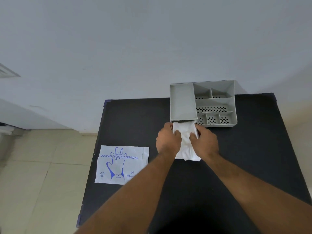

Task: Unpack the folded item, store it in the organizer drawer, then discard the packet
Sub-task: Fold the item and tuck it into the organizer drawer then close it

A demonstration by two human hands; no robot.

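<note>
White, crinkled plastic, the folded gloves (185, 146), is pinched between the left hand (168, 141) and right hand (205, 142), fingers curled onto its side edges. Its far end seems to sit in the drawer (184, 122) under the grey organizer (216, 102). The packet (121, 164) lies flat, well left, on the black table (135, 119).

Matt grey plastic organizer (183, 102), crinkled translucent gloves (185, 146), matt black table (135, 124).

left hand (168, 140): bare | right hand (205, 141): bare | forearms: bare, no sleeves showing
</note>
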